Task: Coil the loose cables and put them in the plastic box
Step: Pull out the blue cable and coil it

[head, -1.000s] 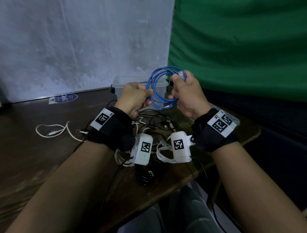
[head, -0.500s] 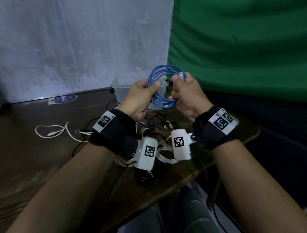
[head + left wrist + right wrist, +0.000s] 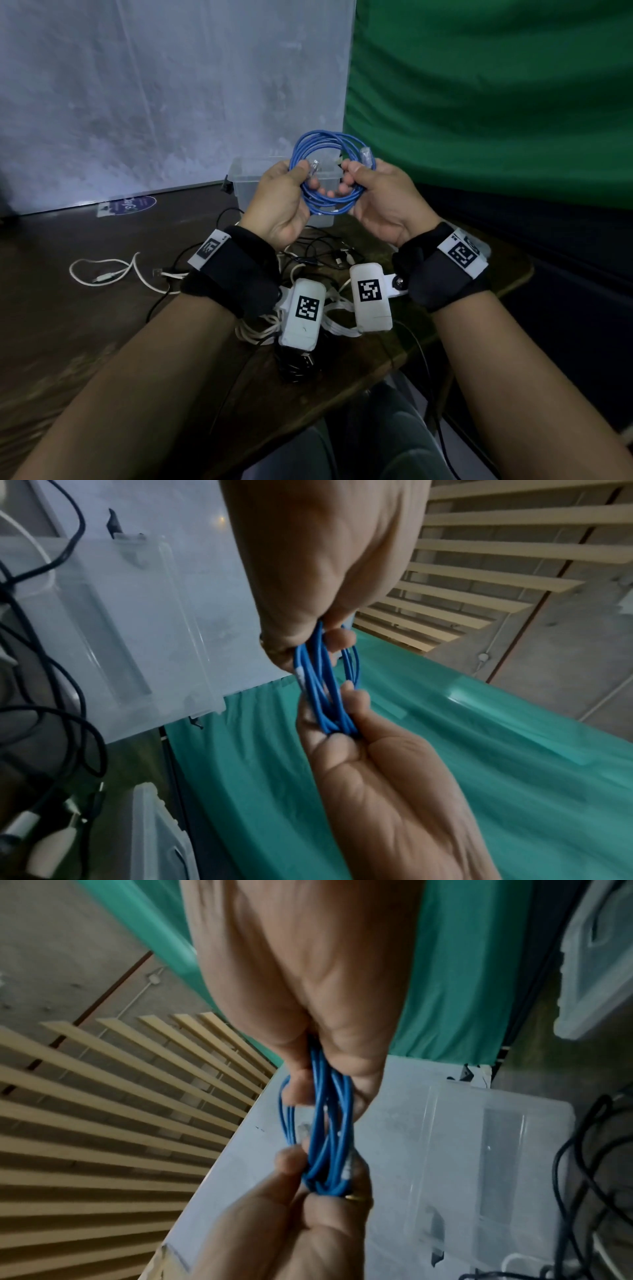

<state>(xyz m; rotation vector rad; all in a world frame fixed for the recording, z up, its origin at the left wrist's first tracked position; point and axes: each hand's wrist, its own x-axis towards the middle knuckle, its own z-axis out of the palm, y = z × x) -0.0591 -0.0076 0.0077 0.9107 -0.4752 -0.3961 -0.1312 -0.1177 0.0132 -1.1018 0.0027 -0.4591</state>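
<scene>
Above the dark wooden table, the left hand and right hand are both gripping the blue cable, coiled upright just before the plastic box.

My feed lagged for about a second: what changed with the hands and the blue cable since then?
The left hand rolled palm-up and now pinches a clear plug end beside the blue cable coil. The right hand opened its wrist upward, still gripping the coil. The coil stays above the plastic box; the table cables are unmoved.
</scene>
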